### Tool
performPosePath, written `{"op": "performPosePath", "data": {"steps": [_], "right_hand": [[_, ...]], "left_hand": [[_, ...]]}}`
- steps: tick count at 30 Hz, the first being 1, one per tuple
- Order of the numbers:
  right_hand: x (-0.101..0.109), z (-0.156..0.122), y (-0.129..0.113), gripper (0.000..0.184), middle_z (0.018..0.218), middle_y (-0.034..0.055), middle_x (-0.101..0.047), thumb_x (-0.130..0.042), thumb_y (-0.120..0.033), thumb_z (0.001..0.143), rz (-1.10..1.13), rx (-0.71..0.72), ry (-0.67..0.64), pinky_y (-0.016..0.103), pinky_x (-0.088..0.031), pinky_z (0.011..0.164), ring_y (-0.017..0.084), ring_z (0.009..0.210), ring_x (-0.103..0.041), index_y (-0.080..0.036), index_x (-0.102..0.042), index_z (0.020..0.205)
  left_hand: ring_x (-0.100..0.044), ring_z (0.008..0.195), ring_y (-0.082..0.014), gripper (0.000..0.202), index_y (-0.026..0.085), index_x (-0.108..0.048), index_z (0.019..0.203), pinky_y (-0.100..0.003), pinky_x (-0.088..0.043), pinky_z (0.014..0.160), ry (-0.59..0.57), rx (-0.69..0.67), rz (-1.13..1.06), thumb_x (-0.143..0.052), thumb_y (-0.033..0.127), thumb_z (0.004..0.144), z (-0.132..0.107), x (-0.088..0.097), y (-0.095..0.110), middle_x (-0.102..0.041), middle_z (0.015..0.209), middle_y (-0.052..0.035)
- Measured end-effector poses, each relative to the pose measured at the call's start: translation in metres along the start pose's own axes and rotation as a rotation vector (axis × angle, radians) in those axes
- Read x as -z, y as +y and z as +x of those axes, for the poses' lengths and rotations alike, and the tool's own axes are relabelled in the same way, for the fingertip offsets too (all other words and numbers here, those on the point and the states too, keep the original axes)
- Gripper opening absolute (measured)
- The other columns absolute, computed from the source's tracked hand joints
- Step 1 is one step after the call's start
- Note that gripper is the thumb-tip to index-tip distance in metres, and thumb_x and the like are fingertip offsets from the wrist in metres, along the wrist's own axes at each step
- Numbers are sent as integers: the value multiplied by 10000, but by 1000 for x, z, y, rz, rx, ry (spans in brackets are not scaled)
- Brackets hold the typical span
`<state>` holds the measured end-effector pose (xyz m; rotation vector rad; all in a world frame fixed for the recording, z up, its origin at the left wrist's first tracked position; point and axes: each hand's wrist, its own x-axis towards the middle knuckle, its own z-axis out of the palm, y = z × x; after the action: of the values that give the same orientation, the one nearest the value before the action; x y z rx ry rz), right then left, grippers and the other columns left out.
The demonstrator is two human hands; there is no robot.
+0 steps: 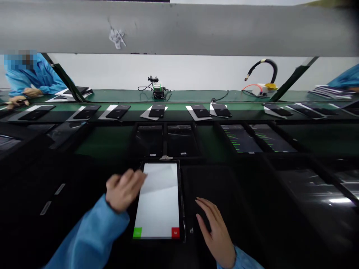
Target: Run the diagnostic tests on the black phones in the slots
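Note:
A tablet [158,200] with a lit white screen lies flat in front of me, showing a green button at its lower left corner and a red one at its lower right. My left hand [123,190], in a blue sleeve, hovers over the tablet's left edge with fingers loosely curled, holding nothing. Resting flat with fingers spread, my right hand [214,229] lies on the dark surface just right of the tablet. Two dark tablets [164,140] lie just beyond it.
A green conveyor belt [179,108] carries several dark devices on white sheets. Two screens with green text [256,138] lie at right. A co-worker in blue [33,80] works at far left. A cabled device [157,89] and a curved hose [263,69] stand behind.

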<state>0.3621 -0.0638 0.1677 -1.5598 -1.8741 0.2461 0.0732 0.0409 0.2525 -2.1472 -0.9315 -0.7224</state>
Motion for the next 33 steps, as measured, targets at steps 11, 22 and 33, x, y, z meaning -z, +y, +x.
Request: {"op": "performPosePath", "data": {"steps": [11,22,33], "right_hand": [[-12,-55,42,324,1190,26,-627,-469,-330,938,185,-271,39,315,-571,871,185,1082,-620,-297,-513,1257],[-11,-30,50,281,1095,34,-631,-469,-436,916,294,-377,4,366,-538,907,195,1029,-617,-292,-630,1095],[-11,-33,51,300,1101,30,-625,-477,-459,905,312,-388,-9,342,-522,926,181,1039,-610,-282,-633,1090]], "left_hand": [[-577,972,-267,217,174,-626,888,-455,-369,824,-10,99,129,-438,274,932,121,-82,-69,-674,1004,-97],[-585,1028,-267,224,221,-629,896,-470,-366,844,36,126,104,-447,347,930,148,-62,-74,-685,1034,-64],[-581,1028,-256,189,185,-608,884,-431,-349,837,67,-9,197,-448,271,936,154,-35,-65,-676,1007,-45]]}}
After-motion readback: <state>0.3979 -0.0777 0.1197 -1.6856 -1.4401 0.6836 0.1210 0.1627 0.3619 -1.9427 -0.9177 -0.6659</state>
